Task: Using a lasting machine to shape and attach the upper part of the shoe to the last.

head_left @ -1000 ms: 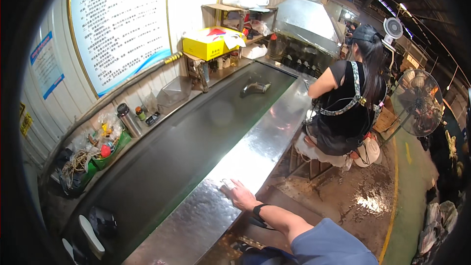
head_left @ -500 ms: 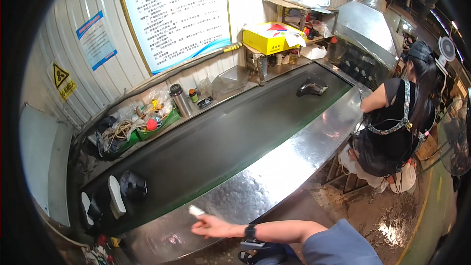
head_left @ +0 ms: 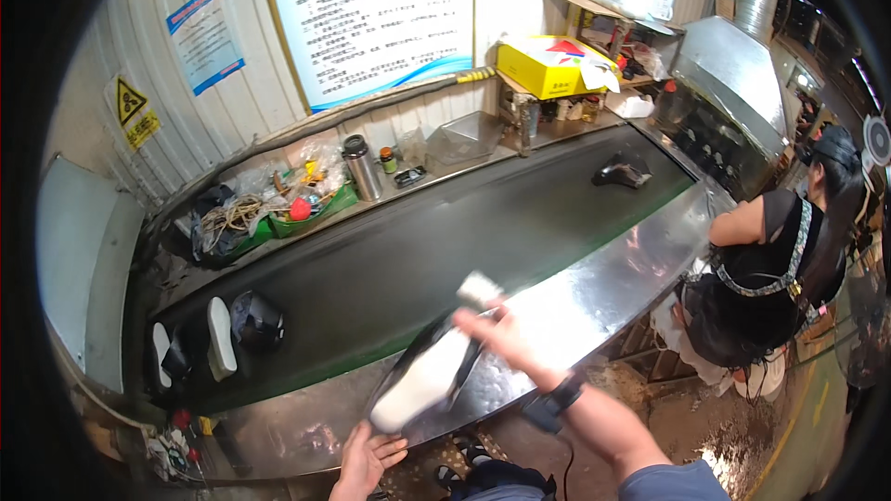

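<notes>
Steel counter edges a dark conveyor belt. Nearest, the left hand cups the white-soled shoe at its heel; the right hand grips it and probably a brush. Three shoes wait on the belt, another farther along

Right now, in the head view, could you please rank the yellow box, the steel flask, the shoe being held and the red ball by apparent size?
1. Shoe, though nearness to the camera enlarges it.
2. Yellow box.
3. Steel flask.
4. Red ball.
</notes>
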Demonstrator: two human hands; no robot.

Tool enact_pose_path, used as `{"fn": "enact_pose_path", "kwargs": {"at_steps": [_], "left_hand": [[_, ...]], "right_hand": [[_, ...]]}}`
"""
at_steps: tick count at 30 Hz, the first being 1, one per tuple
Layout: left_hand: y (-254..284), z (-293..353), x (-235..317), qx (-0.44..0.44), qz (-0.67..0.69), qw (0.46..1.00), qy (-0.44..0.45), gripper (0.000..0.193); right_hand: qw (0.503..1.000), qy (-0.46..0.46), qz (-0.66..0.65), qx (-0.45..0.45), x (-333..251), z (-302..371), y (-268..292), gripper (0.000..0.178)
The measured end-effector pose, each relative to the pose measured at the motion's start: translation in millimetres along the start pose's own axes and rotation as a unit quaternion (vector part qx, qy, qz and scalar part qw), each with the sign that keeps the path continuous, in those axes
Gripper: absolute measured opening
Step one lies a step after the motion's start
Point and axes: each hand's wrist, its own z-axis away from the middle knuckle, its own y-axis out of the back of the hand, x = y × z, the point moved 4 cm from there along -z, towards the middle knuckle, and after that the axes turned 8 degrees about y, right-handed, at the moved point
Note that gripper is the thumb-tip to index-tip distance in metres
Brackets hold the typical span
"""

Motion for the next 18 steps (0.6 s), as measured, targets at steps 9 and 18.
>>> {"fn": "enact_pose_path", "kwargs": {"at_steps": [9, 18], "left_hand": [[113, 21, 21, 0.229, -0.213, 0.920, -0.237, 0.053], [177, -41, 179, 0.262, -0.290, 0.848, -0.357, 0.050]], "right_hand": [[0.813, 0.215, 0.399, 0.365, 63, -159, 146, 0.041], [0.973, -0.076, 0.112, -0.186, 145, 16, -126, 0.028]]}}
